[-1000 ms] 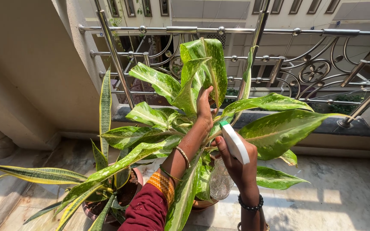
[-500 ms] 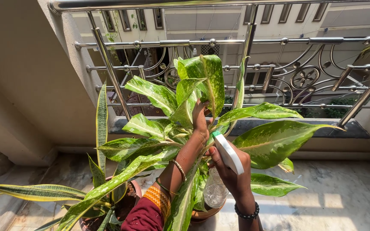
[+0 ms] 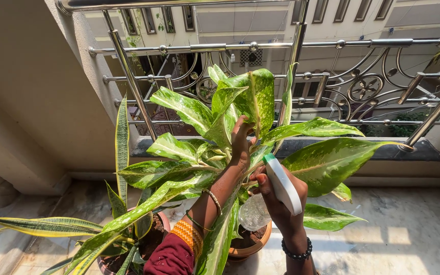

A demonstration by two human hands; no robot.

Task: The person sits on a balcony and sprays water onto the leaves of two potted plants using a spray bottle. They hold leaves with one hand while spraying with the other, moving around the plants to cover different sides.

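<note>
Right hand (image 3: 281,201): grip fully closed around a clear plastic spray bottle with white trigger head (image 3: 282,184); fingers wrapped over the head, nozzle with green tip aimed up-left at the foliage, the clear body (image 3: 254,212) hanging below the hand.

Left hand (image 3: 241,142): fingers pinched on a broad green-and-cream variegated leaf (image 3: 254,97) near the plant's centre, grip nearly shut on the leaf edge. Thin bangles and an orange band on that wrist, maroon sleeve below. Dark bead bracelet on the right wrist.

That plant sits in a round terracotta pot (image 3: 248,247) on the pale marble balcony floor (image 3: 408,244), directly under both hands. Just left of it, a second pot with a tall, yellow-edged snake plant (image 3: 122,147); leaves of the two overlap.

Behind: polished steel railing with scrollwork (image 3: 362,86) on a dark stone kerb, a plain cream wall (image 3: 21,91) on the left. Open floor lies to the right of the pots, sunlit; left side is crowded by leaves and wall.
</note>
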